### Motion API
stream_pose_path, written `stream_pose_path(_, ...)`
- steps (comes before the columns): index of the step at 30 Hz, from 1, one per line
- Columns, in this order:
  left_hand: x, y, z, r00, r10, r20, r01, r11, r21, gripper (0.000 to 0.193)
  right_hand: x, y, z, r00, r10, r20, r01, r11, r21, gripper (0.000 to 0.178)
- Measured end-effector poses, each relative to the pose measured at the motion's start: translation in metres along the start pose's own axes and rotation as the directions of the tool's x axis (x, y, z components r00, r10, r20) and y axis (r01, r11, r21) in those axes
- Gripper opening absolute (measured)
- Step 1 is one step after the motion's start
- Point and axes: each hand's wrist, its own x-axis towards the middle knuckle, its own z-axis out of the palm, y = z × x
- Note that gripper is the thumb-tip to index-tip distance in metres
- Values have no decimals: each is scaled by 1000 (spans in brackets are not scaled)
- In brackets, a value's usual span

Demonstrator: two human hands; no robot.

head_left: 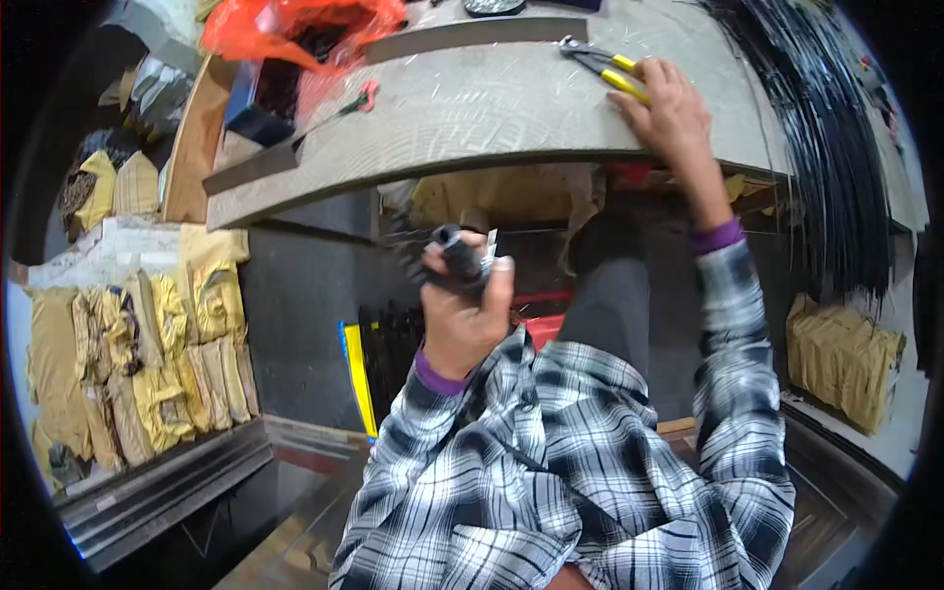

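Observation:
My left hand [464, 320] is raised in front of my lap, below the table edge, its fingers closed around a black tube-like piece [454, 248]. A dark round opening shows at its upper end, and a small pale strip sticks up beside my thumb. Motion blurs the piece, so its exact kind is unclear. Up on the table, my right hand [673, 110] has its fingers around the yellow handles of a pair of end-cutting pincers [596, 61]. Their metal jaws point to the far left and rest on the tabletop.
The pale worktable [472, 108] carries a red-handled tool [364, 98], a red plastic bag [295, 29] and a dark blue box [261, 103]. Long black strips [836, 147] hang over its right side. Wrapped tan bundles [147, 354] stand at left; another bundle [844, 362] is at right.

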Motion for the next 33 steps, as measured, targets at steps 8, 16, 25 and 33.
stream_pose_path(8,-6,6,-15,970,117,212,-100,991,-90,16,-8,2,-6,960,93,265,-214,854,474,23)
stream_pose_path(16,-21,16,-22,937,158,310,-138,987,-85,21,-82,-85,-95,844,-534,52,506,825,252,39)
stream_pose_path(25,-20,9,-18,853,433,292,-433,899,-68,31,-85,-74,-105,629,-754,-189,630,637,-444,32)
stream_pose_path(33,-32,3,-19,873,428,234,-442,897,7,39,-140,-98,-72,813,-474,-337,420,879,-224,27)
